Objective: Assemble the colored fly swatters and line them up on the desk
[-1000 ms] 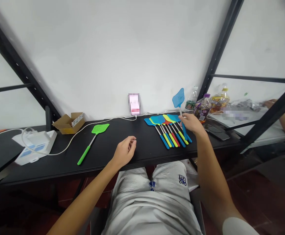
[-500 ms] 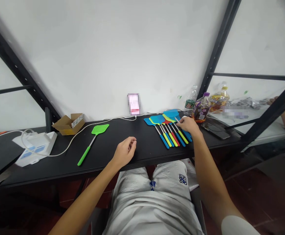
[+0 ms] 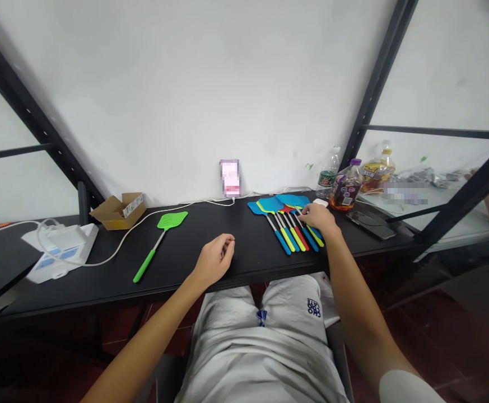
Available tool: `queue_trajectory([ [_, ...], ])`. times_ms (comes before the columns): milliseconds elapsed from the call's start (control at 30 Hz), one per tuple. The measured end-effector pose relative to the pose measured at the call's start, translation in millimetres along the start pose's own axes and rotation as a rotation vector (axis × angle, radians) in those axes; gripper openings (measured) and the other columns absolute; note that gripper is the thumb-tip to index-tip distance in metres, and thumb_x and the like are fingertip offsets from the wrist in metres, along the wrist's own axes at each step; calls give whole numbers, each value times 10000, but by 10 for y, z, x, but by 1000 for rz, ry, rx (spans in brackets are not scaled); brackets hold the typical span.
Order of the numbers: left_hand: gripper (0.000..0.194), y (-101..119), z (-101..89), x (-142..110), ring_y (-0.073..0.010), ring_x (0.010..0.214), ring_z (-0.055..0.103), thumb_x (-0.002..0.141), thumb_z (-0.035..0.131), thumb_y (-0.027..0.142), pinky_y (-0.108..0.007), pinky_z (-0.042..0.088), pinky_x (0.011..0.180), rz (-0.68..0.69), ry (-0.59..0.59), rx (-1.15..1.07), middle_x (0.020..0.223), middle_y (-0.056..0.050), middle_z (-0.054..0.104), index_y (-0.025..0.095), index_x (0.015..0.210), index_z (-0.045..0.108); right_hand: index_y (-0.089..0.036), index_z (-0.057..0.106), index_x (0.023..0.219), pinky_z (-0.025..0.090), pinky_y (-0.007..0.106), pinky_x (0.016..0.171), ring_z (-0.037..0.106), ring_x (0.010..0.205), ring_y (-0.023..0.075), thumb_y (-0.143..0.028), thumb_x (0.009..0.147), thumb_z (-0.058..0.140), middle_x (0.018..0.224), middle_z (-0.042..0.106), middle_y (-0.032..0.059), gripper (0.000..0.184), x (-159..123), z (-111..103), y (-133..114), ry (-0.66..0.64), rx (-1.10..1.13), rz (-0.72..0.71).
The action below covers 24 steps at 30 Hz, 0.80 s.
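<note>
One blue swatter (image 3: 293,200), upright a second ago, had come down over the other swatters (image 3: 302,238), apparently joining their row, shaft pinched by the right hand (image 3: 317,217), while the left hand (image 3: 214,260) lay curled closed, seemingly empty.

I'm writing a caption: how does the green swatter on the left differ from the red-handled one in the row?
The green swatter lies alone; the red-handled swatter lies in the swatter row. The green swatter's head shows whole; the red-handled one's is partly covered. The green handle's end points near-left, the red one's near-right. Both lie on the black table.
</note>
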<state>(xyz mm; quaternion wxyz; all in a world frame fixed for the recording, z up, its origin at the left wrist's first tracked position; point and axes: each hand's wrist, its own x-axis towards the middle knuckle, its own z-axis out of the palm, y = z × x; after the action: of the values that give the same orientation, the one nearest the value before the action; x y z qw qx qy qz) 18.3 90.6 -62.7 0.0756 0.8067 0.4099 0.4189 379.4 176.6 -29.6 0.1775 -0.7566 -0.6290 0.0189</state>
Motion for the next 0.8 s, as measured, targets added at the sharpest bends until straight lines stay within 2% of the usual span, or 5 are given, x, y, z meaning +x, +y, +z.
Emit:
queue_trajectory([
  [500, 159, 0, 4, -10, -135, 678, 619, 987, 476, 275, -265, 494, 670, 10, 5, 24, 850, -25, 682, 203, 1044, 605, -183, 723, 1055, 495, 357, 793, 668, 1019, 320, -251, 732, 687, 1062, 706, 165, 331, -92, -86, -127, -12, -74, 42],
  [800, 165, 6, -10, -6, -129, 696, 617, 986, 473, 269, -258, 492, 681, 6, -3, 32, 865, -25, 682, 195, 1040, 610, -174, 722, 1011, 500, 361, 766, 671, 1004, 342, -235, 722, 684, 1072, 703, 168, 298, -121, -114, -146, -43, -93, 81],
])
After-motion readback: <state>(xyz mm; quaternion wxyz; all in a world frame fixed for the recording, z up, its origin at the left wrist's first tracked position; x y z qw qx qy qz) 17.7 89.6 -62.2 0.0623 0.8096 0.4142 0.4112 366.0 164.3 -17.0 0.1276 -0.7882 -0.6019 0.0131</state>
